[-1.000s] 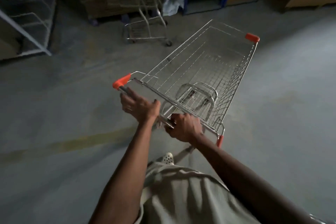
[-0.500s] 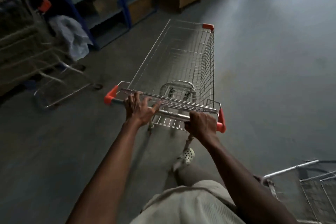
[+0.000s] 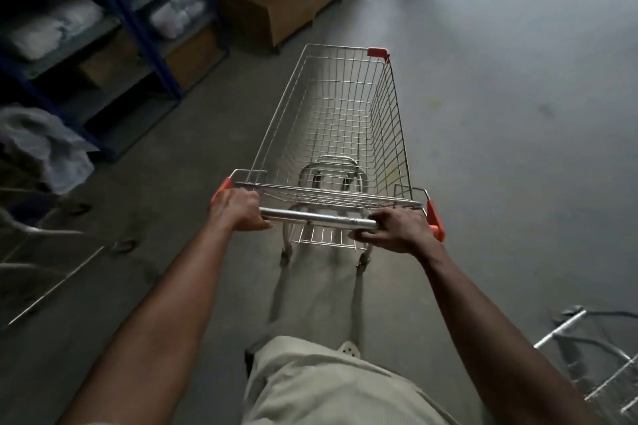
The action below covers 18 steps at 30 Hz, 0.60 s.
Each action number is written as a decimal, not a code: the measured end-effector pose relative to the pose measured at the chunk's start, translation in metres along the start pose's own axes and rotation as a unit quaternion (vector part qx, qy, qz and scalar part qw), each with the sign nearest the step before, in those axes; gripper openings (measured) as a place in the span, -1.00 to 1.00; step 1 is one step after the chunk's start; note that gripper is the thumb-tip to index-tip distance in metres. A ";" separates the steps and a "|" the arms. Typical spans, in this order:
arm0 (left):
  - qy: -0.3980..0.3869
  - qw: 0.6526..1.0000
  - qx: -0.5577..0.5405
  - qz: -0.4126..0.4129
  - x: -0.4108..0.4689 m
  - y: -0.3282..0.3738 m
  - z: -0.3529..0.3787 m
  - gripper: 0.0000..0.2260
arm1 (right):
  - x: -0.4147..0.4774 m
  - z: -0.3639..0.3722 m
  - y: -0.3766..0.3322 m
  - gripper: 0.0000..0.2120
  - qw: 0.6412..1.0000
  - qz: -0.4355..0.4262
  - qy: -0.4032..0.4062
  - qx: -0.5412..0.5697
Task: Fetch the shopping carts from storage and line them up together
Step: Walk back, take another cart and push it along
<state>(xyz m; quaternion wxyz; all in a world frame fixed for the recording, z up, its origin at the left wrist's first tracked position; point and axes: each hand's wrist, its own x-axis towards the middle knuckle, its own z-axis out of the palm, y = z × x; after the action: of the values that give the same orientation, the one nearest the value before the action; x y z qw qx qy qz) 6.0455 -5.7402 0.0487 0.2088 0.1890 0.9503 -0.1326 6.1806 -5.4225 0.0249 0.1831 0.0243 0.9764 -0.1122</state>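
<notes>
The floor point(image 3: 518, 114) is grey concrete, smooth and matte, with a paler band of light at the upper right. At the left stands a metal shelf rack point(image 3: 138, 31) with thin blue posts; on its boards lie soft white bundles point(image 3: 51, 28) wrapped in plastic. Beside the rack, at the top, are brown cardboard boxes point(image 3: 286, 10) with square edges.

The shopping cart point(image 3: 345, 107) stands in the middle of the floor, directly in front of the person, with its long side pointing away. It is a basket of thin shiny steel wire in a grid, narrower at the far end, and a folded wire seat lies at the near end. A second cart point(image 3: 604, 373) of the same wire shows only in part at the lower right edge, well apart from the first one.

The handle bar point(image 3: 317, 217) is a round polished steel tube. The left hand point(image 3: 238, 210) grips its left end with the fingers curled around it. The right hand point(image 3: 397, 229) grips its right end in the same way, the thumb under the tube. Orange plastic caps point(image 3: 433, 217) close both ends of the bar, and a red corner piece point(image 3: 378, 52) sits on the far rim.

A pale perforated shoe point(image 3: 350, 350) shows below the cart.
</notes>
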 end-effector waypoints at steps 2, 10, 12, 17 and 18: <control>-0.036 0.999 -0.005 0.011 0.045 0.006 -0.021 -0.62 | 0.028 -0.016 0.015 -0.12 0.999 0.026 0.005 -0.018; 0.018 0.998 -0.018 0.052 0.224 0.023 -0.099 -0.68 | 0.166 -0.107 0.076 -0.16 0.983 0.134 -0.089 0.088; 0.033 0.997 -0.017 0.066 0.268 0.028 -0.123 -0.68 | 0.204 -0.128 0.094 -0.22 0.968 0.176 -0.089 0.152; 0.042 0.993 -0.007 0.112 0.374 0.037 -0.182 -0.60 | 0.287 -0.166 0.132 -0.12 0.959 0.217 -0.093 0.156; 0.038 0.991 -0.010 0.126 0.394 0.039 -0.196 -0.58 | 0.302 -0.173 0.139 -0.12 0.960 0.222 -0.087 0.148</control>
<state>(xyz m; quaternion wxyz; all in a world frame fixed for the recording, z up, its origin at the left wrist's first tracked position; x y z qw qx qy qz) 5.6627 -5.5206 0.0374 0.1896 0.3100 0.9274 -0.0890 5.8502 -5.2462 0.0435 0.2822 0.2571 0.8991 -0.2142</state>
